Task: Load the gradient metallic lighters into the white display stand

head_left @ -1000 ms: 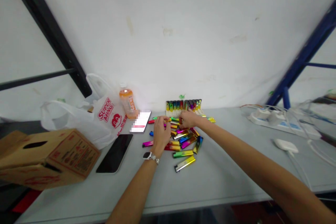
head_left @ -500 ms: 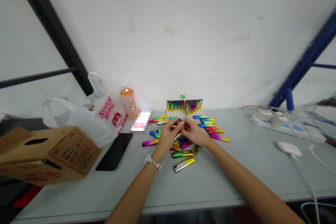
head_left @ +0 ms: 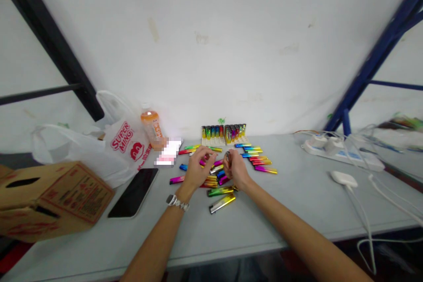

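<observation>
My right hand (head_left: 237, 168) is closed around a lighter (head_left: 228, 157), whose dark metal top shows above the fingers; most of its body is hidden. To its left, my left hand (head_left: 197, 168) hovers with curved fingers and the thumb apart, and I see nothing held in it. Loose shiny lighters lie under and around both hands, among them a silver-and-yellow lighter (head_left: 222, 203) nearest me and a green-and-gold lighter (head_left: 220, 191). Behind the hands, several lighters stand upright in two pale trays (head_left: 213, 141) against the wall.
On the left are a cardboard box (head_left: 66, 198), a white plastic bag (head_left: 114, 158), a black phone (head_left: 134, 193) and an orange drink bottle (head_left: 152, 128). A power strip (head_left: 343, 154) and a white charger (head_left: 344, 179) with cables lie on the right of the grey table (head_left: 264, 229).
My hands were together over a lighter; now they are apart, the left moved away and the lighter staying in my right hand. The whole view has shifted slightly.
</observation>
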`<state>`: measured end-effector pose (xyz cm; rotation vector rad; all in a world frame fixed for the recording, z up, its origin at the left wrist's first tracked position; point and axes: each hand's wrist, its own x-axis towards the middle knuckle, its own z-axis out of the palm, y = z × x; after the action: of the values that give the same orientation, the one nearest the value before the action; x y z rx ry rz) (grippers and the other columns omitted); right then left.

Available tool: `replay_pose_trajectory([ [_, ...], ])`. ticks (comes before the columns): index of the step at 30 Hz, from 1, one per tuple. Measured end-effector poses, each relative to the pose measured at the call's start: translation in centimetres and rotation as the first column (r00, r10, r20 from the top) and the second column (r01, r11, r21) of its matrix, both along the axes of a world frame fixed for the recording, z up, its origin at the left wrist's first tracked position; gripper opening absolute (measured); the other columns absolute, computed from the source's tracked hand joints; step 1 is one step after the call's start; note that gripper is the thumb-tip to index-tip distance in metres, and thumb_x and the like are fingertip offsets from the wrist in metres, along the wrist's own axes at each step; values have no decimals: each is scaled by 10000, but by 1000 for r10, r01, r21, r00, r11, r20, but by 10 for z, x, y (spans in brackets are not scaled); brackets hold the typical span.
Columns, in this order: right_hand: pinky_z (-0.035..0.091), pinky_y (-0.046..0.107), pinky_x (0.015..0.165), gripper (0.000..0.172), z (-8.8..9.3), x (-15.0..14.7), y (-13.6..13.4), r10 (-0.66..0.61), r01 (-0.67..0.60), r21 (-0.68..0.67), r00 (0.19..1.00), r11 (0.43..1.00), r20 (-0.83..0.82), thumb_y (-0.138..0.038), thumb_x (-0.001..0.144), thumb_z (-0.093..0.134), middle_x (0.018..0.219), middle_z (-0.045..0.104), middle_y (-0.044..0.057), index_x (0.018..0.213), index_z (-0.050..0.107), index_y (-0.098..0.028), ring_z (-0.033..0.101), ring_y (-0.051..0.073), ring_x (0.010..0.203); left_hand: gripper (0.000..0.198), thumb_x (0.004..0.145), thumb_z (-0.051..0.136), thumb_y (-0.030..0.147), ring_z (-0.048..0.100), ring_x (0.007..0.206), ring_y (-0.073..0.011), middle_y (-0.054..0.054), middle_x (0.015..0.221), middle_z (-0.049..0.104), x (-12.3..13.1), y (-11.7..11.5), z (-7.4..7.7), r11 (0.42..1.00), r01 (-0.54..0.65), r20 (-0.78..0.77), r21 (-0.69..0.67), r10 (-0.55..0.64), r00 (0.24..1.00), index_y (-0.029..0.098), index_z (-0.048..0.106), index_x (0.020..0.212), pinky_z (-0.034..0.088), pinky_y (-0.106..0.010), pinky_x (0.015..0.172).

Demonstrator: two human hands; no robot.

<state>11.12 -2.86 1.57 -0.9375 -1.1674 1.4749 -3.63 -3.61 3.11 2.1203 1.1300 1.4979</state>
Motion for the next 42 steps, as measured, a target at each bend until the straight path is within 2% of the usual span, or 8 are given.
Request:
replay_pose_trajectory([
  [3, 137, 226, 368, 517, 0, 1, 0, -53, 49, -53, 996, 997, -74, -560, 876, 319, 399, 270, -56, 487, 353, -221, 208, 75, 345, 199, 916, 541, 287, 575, 816, -175, -45, 823, 618, 0, 4, -4, 1000, -20, -61, -1, 20, 998, 175, 633, 779, 470, -302, 773],
  [7, 88, 215, 371, 534, 0, 4, 0, 4, -24, -141, 990, 990, -142, -618, 854, 343, 386, 229, -75, 504, 376, -217, 147, 66, 347, 192, 920, 529, 278, 590, 854, -180, -43, 856, 625, -2, 8, -12, 998, -57, -123, -33, 53, 991, 182, 638, 794, 477, -310, 812],
  [15, 119, 202, 343, 429, -2, 7, 3, -58, 42, -109, 987, 993, -152, -546, 879, 324, 393, 264, -86, 624, 434, -220, 165, 74, 335, 126, 875, 541, 184, 591, 1005, -248, -74, 990, 645, -13, 15, -24, 970, -243, -359, -13, 222, 906, 185, 662, 912, 467, -418, 935],
  [18, 199, 198, 341, 394, -2, 7, 3, -14, 19, 44, 993, 999, -116, -622, 861, 444, 450, 388, -105, 886, 504, -233, 241, 79, 337, 296, 801, 507, 48, 574, 1093, -258, -81, 1099, 641, -19, 15, -27, 960, -275, -449, -51, 223, 865, 187, 667, 1008, 448, -431, 989],
  [21, 380, 226, 439, 375, -3, 8, 8, -40, 37, 254, 999, 967, 6, -572, 834, 574, 591, 569, -71, 1012, 480, -255, 468, 112, 439, 432, 759, 467, -17, 571, 1141, -257, -82, 1161, 644, -23, 13, -26, 959, -267, -528, -98, 177, 830, 199, 673, 1072, 439, -431, 1012],
  [25, 464, 275, 653, 301, -2, 13, 31, -221, 79, 491, 946, 867, 238, -488, 796, 659, 841, 663, 30, 897, 605, -210, 602, 162, 743, 453, 759, 473, -18, 576, 1157, -272, -86, 1174, 661, -23, 10, -21, 947, -285, -603, -145, 144, 785, 210, 686, 1088, 444, -442, 1001],
  [34, 436, 259, 644, 177, 18, -3, 117, -376, -167, 704, 749, 691, 546, -250, 823, 606, 790, 678, 26, 978, 640, -171, 575, 139, 640, 366, 779, 517, 30, 616, 1103, -235, -64, 1131, 706, -22, 14, -22, 954, -227, -575, -194, 77, 815, 210, 719, 1025, 451, -381, 1009],
  [42, 409, 264, 668, 134, 24, -14, 167, -443, -305, 686, 579, 661, 684, -135, 806, 573, 738, 670, 45, 899, 669, -147, 572, 163, 677, 338, 743, 594, 48, 622, 1071, -249, -69, 1098, 711, -24, 14, -24, 966, -150, -519, -210, 19, 854, 209, 726, 1009, 473, -388, 986],
])
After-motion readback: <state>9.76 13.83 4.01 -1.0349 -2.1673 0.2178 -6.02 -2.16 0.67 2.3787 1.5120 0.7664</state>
